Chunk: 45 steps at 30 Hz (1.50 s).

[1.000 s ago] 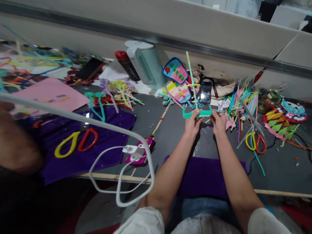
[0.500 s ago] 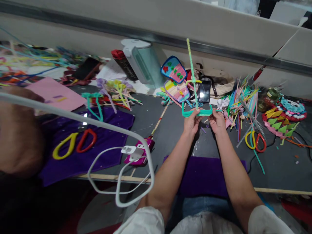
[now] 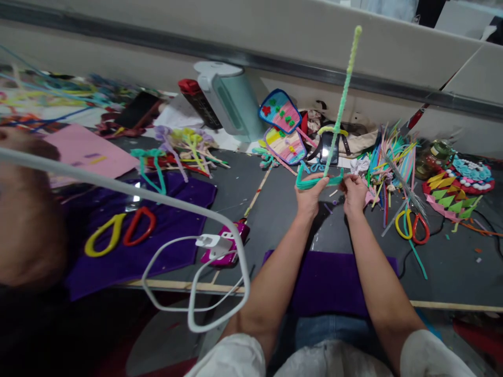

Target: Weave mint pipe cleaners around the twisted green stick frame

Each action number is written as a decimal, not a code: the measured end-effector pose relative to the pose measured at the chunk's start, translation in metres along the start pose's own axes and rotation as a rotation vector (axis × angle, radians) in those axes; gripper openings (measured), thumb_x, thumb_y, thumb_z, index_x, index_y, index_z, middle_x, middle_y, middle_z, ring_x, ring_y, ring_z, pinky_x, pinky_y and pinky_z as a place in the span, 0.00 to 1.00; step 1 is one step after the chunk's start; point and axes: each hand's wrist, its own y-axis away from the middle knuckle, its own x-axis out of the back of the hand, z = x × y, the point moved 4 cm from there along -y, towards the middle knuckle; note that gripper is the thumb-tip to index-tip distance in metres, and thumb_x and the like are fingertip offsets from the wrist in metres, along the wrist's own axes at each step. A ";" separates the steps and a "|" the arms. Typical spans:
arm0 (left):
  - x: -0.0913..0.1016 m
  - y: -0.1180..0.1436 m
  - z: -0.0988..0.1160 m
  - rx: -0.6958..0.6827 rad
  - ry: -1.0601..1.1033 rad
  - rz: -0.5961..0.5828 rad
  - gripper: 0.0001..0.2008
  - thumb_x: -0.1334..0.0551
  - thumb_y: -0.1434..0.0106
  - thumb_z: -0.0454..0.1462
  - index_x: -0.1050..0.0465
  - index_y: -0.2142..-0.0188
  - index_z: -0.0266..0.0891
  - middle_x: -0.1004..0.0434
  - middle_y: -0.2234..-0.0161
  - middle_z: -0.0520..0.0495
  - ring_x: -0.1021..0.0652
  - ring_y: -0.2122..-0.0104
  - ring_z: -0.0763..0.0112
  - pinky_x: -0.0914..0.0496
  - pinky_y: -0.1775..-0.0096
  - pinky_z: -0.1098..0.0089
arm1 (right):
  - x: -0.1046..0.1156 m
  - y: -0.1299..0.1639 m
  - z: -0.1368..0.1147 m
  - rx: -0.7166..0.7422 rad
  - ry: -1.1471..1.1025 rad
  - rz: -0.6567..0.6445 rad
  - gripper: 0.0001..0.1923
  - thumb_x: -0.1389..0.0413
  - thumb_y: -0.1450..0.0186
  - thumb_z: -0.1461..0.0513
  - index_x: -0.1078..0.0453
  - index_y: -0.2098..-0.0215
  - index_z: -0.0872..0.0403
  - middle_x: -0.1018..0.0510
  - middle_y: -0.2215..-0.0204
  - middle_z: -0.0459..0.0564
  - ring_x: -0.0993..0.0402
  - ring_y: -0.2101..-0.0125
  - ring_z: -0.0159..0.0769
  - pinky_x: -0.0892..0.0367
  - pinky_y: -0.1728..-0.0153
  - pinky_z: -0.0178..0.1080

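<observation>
Over the dark tabletop, my left hand [image 3: 309, 198] is closed around a green pipe-cleaner piece [image 3: 308, 183]. The piece has a flat bundled base with upturned ends. From it rises a long twisted stem [image 3: 341, 107], green shading to yellow at the tip, leaning right, with a curved yellow crosspiece [image 3: 332, 130] partway up. Just right of the base, my right hand [image 3: 355, 195] has thumb and fingers pinched together. Whatever it pinches is too small to make out.
Pipe cleaners [image 3: 396, 162] and yellow-red-handled scissors [image 3: 408, 228] lie at right. A purple cloth [image 3: 330, 283] is at the near edge. Behind stands a pale pitcher [image 3: 231, 102]. At left are a white cable [image 3: 157, 196], another pair of scissors [image 3: 105, 235] and another person's arm [image 3: 31, 220].
The stem has swung from leaning left to leaning right, its tip now higher. My left hand has rolled around the base, and my right hand has come slightly away from the base's end.
</observation>
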 end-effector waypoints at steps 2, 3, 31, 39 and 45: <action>-0.001 0.002 0.002 -0.059 -0.059 -0.040 0.09 0.23 0.51 0.39 0.17 0.70 0.40 0.16 0.69 0.48 0.17 0.67 0.66 0.23 0.62 0.68 | 0.000 0.000 -0.002 0.045 0.051 0.008 0.17 0.31 0.50 0.54 0.30 0.71 0.53 0.26 0.81 0.39 0.30 0.79 0.26 0.31 0.75 0.31; -0.002 0.003 0.004 -0.087 -0.089 -0.062 0.09 0.24 0.50 0.40 0.17 0.70 0.40 0.15 0.68 0.48 0.17 0.67 0.66 0.23 0.61 0.67 | 0.000 0.000 -0.002 0.064 0.073 0.007 0.17 0.32 0.50 0.52 0.29 0.71 0.54 0.25 0.81 0.39 0.30 0.78 0.26 0.31 0.74 0.31; 0.013 -0.018 -0.013 0.164 0.136 0.038 0.20 0.21 0.58 0.40 0.22 0.67 0.38 0.15 0.65 0.45 0.16 0.68 0.66 0.20 0.62 0.66 | 0.007 -0.008 -0.018 0.137 0.164 -0.134 0.17 0.33 0.47 0.50 0.29 0.71 0.52 0.20 0.76 0.43 0.24 0.75 0.30 0.27 0.72 0.34; 0.007 -0.012 -0.010 0.130 0.091 0.010 0.19 0.21 0.58 0.40 0.21 0.67 0.36 0.15 0.66 0.44 0.16 0.68 0.66 0.22 0.65 0.68 | 0.003 -0.002 -0.010 -0.023 0.095 -0.118 0.20 0.31 0.50 0.51 0.37 0.77 0.51 0.27 0.81 0.37 0.29 0.79 0.27 0.31 0.77 0.31; 0.010 -0.014 -0.017 0.183 0.155 0.029 0.16 0.22 0.55 0.38 0.21 0.66 0.37 0.15 0.65 0.45 0.16 0.67 0.66 0.20 0.61 0.66 | 0.000 -0.001 -0.007 -0.007 0.108 -0.085 0.19 0.32 0.50 0.51 0.35 0.76 0.52 0.27 0.82 0.38 0.30 0.79 0.27 0.30 0.77 0.32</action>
